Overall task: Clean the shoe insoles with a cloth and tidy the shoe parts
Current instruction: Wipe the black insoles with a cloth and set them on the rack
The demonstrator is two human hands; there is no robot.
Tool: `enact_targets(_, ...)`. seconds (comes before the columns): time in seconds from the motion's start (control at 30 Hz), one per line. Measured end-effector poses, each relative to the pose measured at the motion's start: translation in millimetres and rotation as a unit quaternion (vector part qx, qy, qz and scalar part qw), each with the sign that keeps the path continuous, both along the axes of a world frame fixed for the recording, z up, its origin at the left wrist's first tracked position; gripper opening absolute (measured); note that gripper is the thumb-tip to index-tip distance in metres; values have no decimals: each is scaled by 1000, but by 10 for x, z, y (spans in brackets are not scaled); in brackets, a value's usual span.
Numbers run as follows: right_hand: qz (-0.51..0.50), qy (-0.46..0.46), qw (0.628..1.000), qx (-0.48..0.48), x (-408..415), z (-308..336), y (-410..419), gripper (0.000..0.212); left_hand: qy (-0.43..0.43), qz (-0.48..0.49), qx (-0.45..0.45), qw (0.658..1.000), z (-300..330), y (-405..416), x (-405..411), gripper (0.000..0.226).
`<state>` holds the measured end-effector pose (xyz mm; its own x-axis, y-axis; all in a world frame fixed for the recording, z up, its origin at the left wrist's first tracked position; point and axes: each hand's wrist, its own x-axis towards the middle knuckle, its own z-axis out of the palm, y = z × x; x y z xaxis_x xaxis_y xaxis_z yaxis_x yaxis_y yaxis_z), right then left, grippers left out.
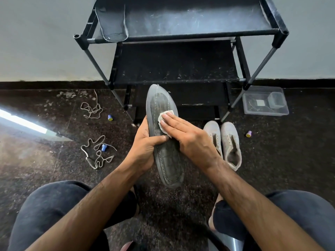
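Note:
A grey shoe insole point(160, 105) with a stitched outline is held up over the floor, toe end pointing away from me. My left hand point(145, 147) grips its left edge, thumb curled over the top. My right hand point(186, 136) lies flat on the insole with straight fingers, pressing a small white cloth point(164, 120) against it. Another grey insole point(113, 24) hangs over the front left of the rack's top shelf. A pair of pale shoes point(223, 140) without laces stands on the floor just right of my hands. Two loose laces point(91, 109) point(97, 153) lie on the floor at the left.
A black shoe rack point(174, 73) stands against the wall straight ahead. A clear plastic box point(265, 102) sits on the floor at its right leg. Small blue and purple caps point(110, 117) point(103, 147) point(248, 133) are scattered on the dark speckled floor. My knees fill the lower corners.

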<state>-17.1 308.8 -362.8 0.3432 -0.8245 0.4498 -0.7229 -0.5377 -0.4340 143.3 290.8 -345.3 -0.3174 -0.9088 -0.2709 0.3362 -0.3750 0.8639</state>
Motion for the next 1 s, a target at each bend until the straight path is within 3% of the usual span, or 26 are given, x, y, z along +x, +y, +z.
enact_targets(0.1, -50, 25, 997, 47, -70, -144, -15, 38, -26, 27, -7, 999, 12, 2, -5, 64)
enact_targets(0.2, -110, 173, 953, 222, -228, -293, 19, 38, -48, 64, -48, 996, 57, -87, 59, 62)
enact_targets(0.27, -154, 136, 942, 267, -255, -310, 48, 45, -54, 85, -40, 994, 53, -156, 85, 62)
enact_targets(0.37, -191, -11, 961, 198, -190, -97, -87, 50, -66, 96, 33, 993, -24, -141, 80, 58)
enact_targets(0.5, -210, -159, 958, 113, -118, 288, -157, 43, -62, 79, 77, 992, -124, -126, 79, 51)
enact_targets(0.63, -194, -179, 963, 60, -32, 343, -53, 43, -54, 64, 76, 994, -28, -106, 11, 42)
enact_targets(0.7, -169, -172, 969, 57, 46, 291, -7, 41, -7, 51, 93, 994, 22, -68, -39, 36)
enact_targets(0.83, -113, -81, 988, 64, 255, 121, 92, 43, 81, 22, 125, 989, 45, -21, -23, 59)
enact_targets(1.0, -104, -110, 985, 85, 400, 54, 199, 43, 77, 14, 132, 988, 17, -9, -5, 77)
